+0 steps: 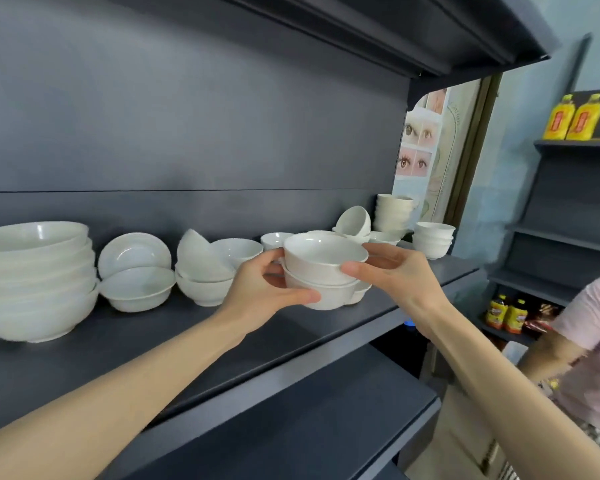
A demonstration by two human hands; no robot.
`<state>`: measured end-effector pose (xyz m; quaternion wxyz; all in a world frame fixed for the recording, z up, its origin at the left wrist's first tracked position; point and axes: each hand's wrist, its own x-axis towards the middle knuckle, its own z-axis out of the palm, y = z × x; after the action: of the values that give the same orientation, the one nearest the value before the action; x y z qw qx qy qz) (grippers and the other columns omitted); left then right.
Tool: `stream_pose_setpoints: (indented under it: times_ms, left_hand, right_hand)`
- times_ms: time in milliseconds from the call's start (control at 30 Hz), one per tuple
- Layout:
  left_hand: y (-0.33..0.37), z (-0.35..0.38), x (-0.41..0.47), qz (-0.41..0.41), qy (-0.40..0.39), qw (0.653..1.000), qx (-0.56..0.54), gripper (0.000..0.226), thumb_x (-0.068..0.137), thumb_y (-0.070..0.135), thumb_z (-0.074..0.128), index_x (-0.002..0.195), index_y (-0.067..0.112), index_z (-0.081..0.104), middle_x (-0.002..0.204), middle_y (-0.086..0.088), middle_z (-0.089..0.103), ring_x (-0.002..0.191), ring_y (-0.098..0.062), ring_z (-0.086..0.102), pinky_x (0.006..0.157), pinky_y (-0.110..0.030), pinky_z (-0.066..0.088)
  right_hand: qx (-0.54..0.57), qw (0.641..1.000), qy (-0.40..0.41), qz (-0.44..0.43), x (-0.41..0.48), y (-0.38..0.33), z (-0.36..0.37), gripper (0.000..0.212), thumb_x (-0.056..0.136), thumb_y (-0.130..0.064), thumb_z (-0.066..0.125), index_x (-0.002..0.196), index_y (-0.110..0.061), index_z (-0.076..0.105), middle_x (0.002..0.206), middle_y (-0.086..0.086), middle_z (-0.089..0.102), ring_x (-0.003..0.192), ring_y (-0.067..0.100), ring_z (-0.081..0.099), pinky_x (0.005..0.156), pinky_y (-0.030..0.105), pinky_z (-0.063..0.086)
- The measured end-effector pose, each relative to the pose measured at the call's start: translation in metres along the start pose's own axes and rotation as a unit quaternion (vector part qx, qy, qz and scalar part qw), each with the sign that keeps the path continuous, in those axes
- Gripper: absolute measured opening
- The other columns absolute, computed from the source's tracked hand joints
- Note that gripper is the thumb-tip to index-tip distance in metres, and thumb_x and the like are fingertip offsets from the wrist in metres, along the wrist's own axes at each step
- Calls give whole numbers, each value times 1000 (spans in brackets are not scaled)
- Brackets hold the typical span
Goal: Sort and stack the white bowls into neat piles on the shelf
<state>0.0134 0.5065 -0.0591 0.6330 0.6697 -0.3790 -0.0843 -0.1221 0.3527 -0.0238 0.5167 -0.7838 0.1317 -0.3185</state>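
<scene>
A dark grey shelf (125,355) is seen running from near left to far right, and every white bowl is set along it. At its left end a tall stack of large bowls (39,289) is nested upright. At the right edge of the view, part of a second person in a pink sleeve (589,317) is visible. Just right of the large stack, a shallow bowl (137,289) is placed upright, with a second shallow bowl (134,252) propped on edge behind it. Next to these, a loose cluster of medium bowls (205,282) is piled, some tilted. At the middle of the shelf, a nested pair of bowls (323,268) is held between both hands; whether it rests on the board cannot be told. The left hand (267,292) is curled round the pair's left side, thumb laid along the lower bowl. The right hand (395,275) is wrapped round the right side, thumb pressed against the upper bowl, fingers hidden behind. Further right, a tipped bowl (354,220), a tall stack of small bowls (392,213) and a short stack (432,239) are seen. Two yellow bottles (574,117) are stood on a separate far shelf.
</scene>
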Motion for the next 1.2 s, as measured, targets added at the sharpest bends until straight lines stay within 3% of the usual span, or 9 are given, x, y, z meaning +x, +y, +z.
stream_pose_setpoints:
  times_ms: [100,300,467,567,667,767,867,1000,1200]
  left_hand:
    - [-12,21,42,-2,8,1000,-1,58,59,13,90,107,33,62,99,9,69,91,-6,67,77,-18,53]
    - [-23,61,120,0,15,1000,-2,64,58,12,91,114,28,63,105,7,69,91,-4,68,77,-19,53]
    - [-24,98,174,8,21,1000,9,56,61,7,89,105,31,62,97,10,69,79,4,67,62,-6,48]
    - [-28,125,204,3,24,1000,10,62,60,8,90,114,22,62,98,5,70,88,-8,70,66,-20,56]
    - [-28,157,230,5,28,999,21,67,59,12,90,118,21,61,101,8,71,91,-10,70,74,-28,58]
    - [-29,195,255,3,37,999,19,70,57,10,91,118,21,59,103,6,70,92,-10,69,66,-16,55]
    - [-29,233,280,-8,57,998,12,75,54,12,93,119,22,59,104,7,70,94,-10,69,72,-22,56]
    - [-26,281,306,-22,82,996,20,55,60,12,90,101,30,58,101,12,67,93,-4,66,72,-18,54]
    - [-25,329,346,-25,106,994,25,59,59,13,91,110,18,61,101,10,69,90,-1,66,66,-6,50]
  right_hand:
    - [-3,1000,1,0,40,19,-19,26,70,-25,83,90,-30,68,78,-21,73,75,-11,66,66,7,46]
    - [-9,1000,-7,-10,118,48,-59,26,69,-27,83,85,-35,64,74,-24,72,73,-10,66,64,4,47]
    - [0,1000,-10,-21,169,69,-96,23,72,-21,81,84,-33,66,73,-21,72,69,-8,67,63,3,48]
    - [7,1000,-17,-24,194,83,-123,22,74,-19,80,86,-30,66,72,-21,72,67,-10,66,59,3,45]
    - [3,1000,-12,-17,222,103,-154,25,69,-26,83,89,-29,68,80,-18,74,76,-6,68,71,9,50]
    - [8,1000,-11,-16,250,124,-188,42,64,-30,84,102,-22,69,87,-12,76,81,-1,69,79,18,51]
    - [5,999,-39,-21,279,140,-227,42,70,-23,83,109,-16,69,90,-9,76,72,-4,68,61,9,48]
    - [4,998,-61,-26,313,158,-270,47,70,-23,83,114,-14,66,94,-7,74,71,-9,66,58,0,43]
    - [-13,997,-62,-44,351,177,-315,56,65,-32,83,115,-16,66,97,-5,74,84,1,68,76,18,50]
